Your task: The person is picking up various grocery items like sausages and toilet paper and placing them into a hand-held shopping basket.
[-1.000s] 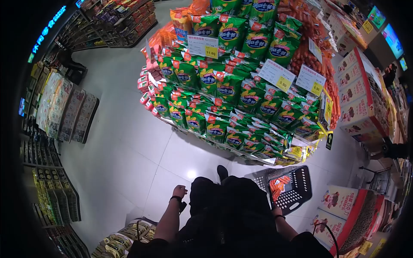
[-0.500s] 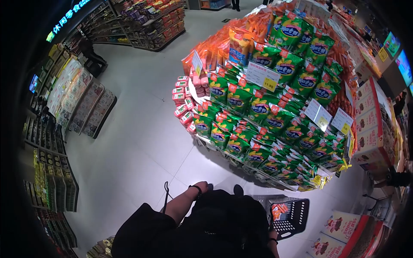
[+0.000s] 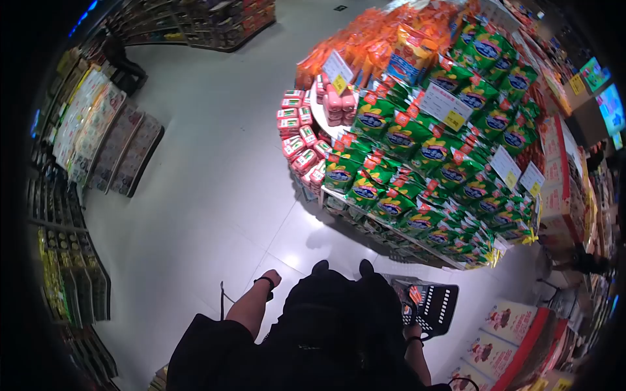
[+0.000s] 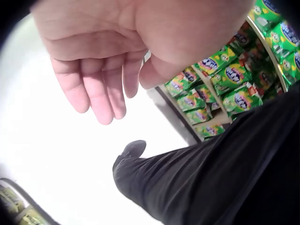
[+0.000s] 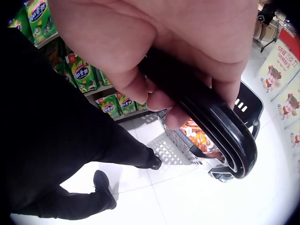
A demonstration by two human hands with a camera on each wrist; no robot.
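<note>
My left hand (image 3: 272,277) hangs beside my left thigh and holds nothing. In the left wrist view its fingers (image 4: 101,91) are loosely extended above the floor. The right hand (image 5: 154,42) curls round the black handle (image 5: 225,124) of a shopping basket. Low at my right side, the dark, slotted basket (image 3: 446,307) is tilted, with its open top showing. Orange-red packets (image 5: 199,138) lie inside it, partly covered by the handle and fingers in the right wrist view.
A large display of green snack bags (image 3: 430,153) stands ahead and right, with orange packs (image 3: 365,49) behind and pink-red packages (image 3: 303,140) at its left corner. Printed cartons (image 3: 499,332) stand to my right. Shelves (image 3: 72,260) line the left, beyond the pale tiled floor (image 3: 215,195).
The display has shifted rightward in the head view. My left hand swung in toward my legs, then back out left. The right hand keeps its grip on the basket handle.
</note>
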